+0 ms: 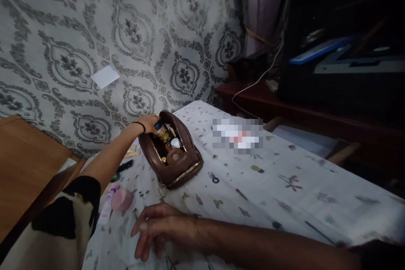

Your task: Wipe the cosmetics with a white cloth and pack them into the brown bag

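A brown zippered bag [186, 164] sits on the patterned cloth with its top gaping. Inside it are a small bottle with a dark blue cap [158, 126], a white round item [175, 143] and other small things. My left hand [149, 125], a black band at its wrist, is at the bag's far left rim; its fingers are mostly hidden there. Low in front of the bag, my right hand [167, 228] is open over the cloth, fingers apart and holding nothing. A pink rounded item [122, 199] and a white-and-purple tube [106, 206] lie left of it.
A black item [125, 166] and light flat strips [130, 152] lie left of the bag. A blurred-out white and red item [237, 134] is on the cloth to the right. Beyond stand dark red furniture [247, 97], an open drawer [306, 141] and a white cable [253, 83].
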{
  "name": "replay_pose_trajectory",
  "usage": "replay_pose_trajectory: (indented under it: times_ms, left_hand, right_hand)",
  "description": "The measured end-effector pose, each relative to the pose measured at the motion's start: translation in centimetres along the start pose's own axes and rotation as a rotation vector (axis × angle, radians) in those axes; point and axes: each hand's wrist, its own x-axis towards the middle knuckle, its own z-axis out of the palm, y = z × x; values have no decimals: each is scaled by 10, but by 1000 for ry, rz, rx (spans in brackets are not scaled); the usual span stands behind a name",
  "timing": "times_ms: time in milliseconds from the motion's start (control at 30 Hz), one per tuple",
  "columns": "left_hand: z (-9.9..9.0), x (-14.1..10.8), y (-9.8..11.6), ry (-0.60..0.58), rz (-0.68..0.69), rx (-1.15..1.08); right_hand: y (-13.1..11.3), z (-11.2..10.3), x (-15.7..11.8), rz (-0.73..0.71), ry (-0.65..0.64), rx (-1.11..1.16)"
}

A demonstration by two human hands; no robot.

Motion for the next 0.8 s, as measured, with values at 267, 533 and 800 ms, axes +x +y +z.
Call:
replay_pose_trajectory:
  times_ms: [267,533,800]
  left_hand:
    - [-1,10,-4,-55,44,3]
    - [-1,15,-5,-29,31,54]
    - [-8,13,-9,-50,8,26]
  right_hand:
    - [-1,0,0,8,-3,11]
    - [1,-3,1,19,-31,6]
    - [0,-2,-1,11,-23,2]
